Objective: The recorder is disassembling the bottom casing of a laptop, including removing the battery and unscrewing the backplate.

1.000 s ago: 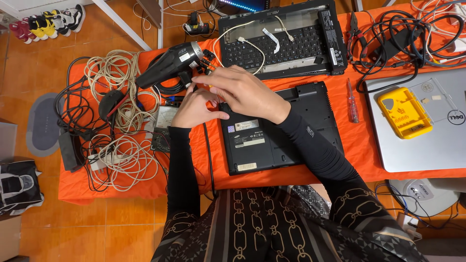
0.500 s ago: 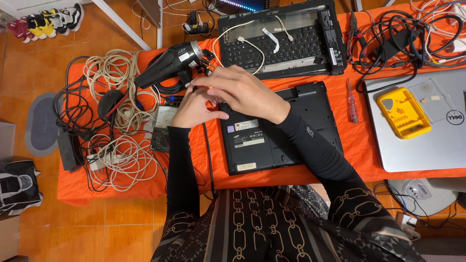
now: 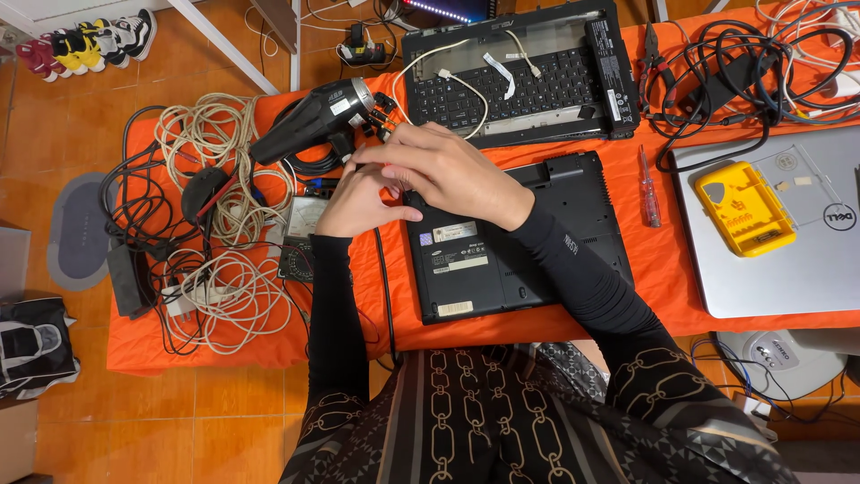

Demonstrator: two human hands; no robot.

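Note:
A black laptop base (image 3: 528, 251) lies upside down on the orange-covered table (image 3: 681, 278). Both my hands meet over its far left corner. My right hand (image 3: 448, 170) lies on top, its fingers stretched left and pinched together near the nozzle of a black hot-air blower (image 3: 309, 124). My left hand (image 3: 358, 204) sits curled just under it, thumb resting against the laptop's left edge. Whatever is between the fingertips is hidden by the fingers.
A stripped keyboard frame (image 3: 524, 76) lies behind the hands. A red screwdriver (image 3: 649, 188) is to the right, then a silver laptop (image 3: 806, 260) with a yellow tray (image 3: 743, 208) on it. Cable coils (image 3: 219, 148) and a meter (image 3: 300, 235) crowd the left.

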